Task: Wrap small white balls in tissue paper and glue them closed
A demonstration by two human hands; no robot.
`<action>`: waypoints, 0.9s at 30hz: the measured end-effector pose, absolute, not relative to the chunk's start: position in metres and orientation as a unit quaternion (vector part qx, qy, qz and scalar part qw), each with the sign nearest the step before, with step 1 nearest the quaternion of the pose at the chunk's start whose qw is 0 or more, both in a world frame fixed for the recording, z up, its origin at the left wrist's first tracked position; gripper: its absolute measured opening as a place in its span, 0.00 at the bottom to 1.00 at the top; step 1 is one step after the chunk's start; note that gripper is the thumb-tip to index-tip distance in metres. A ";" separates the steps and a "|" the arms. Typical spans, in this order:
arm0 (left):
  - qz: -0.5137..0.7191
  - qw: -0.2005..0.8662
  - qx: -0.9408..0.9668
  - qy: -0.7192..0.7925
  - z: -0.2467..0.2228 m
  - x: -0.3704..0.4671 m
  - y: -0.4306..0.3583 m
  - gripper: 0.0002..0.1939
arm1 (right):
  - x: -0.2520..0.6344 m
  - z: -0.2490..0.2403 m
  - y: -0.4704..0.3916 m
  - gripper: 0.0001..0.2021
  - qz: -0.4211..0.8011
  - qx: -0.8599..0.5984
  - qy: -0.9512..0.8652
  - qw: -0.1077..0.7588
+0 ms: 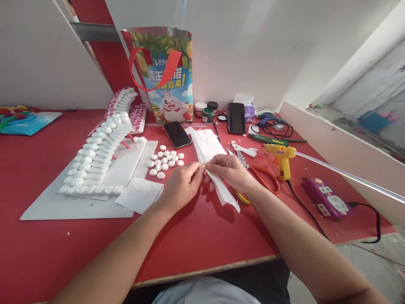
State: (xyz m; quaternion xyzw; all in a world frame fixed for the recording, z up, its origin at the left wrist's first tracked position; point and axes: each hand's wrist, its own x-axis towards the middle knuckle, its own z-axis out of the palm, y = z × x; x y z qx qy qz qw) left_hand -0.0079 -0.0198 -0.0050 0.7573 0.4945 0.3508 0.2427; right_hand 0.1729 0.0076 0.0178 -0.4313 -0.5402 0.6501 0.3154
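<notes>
Above the front middle of the table, my left hand (182, 185) and my right hand (232, 172) meet fingertip to fingertip. Both pinch the upper end of a white tissue paper strip (225, 195), whose loose end hangs down toward the lower right. Just behind my fingers lies a stack of white tissue strips (207, 142). Several small white rolled paper rosettes (164, 160) are grouped left of my hands. Partly hidden by my right hand and forearm are scissors (268, 179) with orange handles.
Left stands an arched white foam-board model (101, 143) edged with rosettes, beside a paper square (141, 195). Behind are a gift bag (172, 90), a phone (177, 134), paint jars (207, 115) and a black device (236, 118). Right are a yellow glue gun (283, 160) and a corded purple box (325, 198).
</notes>
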 end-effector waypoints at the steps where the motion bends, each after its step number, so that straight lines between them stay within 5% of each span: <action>1: 0.353 0.240 0.758 0.494 -0.005 -0.008 -0.019 0.13 | 0.173 0.018 0.008 0.11 0.652 -0.430 -0.538 0.318; 10: 0.371 0.249 0.721 0.529 -0.003 -0.002 -0.022 0.13 | 0.166 0.018 0.004 0.10 0.621 -0.454 -0.548 0.328; 16: 0.306 0.130 0.778 0.532 -0.010 0.000 -0.020 0.14 | 0.165 0.016 -0.001 0.08 0.506 -0.506 -0.606 0.349; 27: 0.275 -0.060 0.867 0.412 -0.029 -0.017 -0.014 0.19 | 0.165 0.015 0.002 0.14 0.544 -0.495 -0.585 0.342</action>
